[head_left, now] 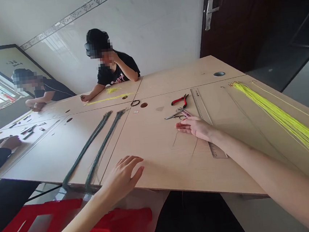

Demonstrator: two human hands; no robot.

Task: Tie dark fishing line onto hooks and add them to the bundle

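Observation:
My right hand [195, 127] rests over the table beside the small scissors [174, 115], fingers closed round a thin dark cord [194, 152] whose ends trail onto the wood. Part of the cord is hidden by the fingers. My left hand [125, 172] hovers near the table's front edge, empty, with thumb and fingers apart. Beyond the scissors lie red-handled pliers [179, 100]. A clear ruler [203, 113] passes beneath my right wrist.
Two bundles of dark green cords [103, 148] lie left, a yellow cord bundle [277, 113] right. A black ring [135, 103] lies near a round hole [144, 105] in the table [152, 149]. Co-workers sit across and at left. Red stools [127, 226] stand below.

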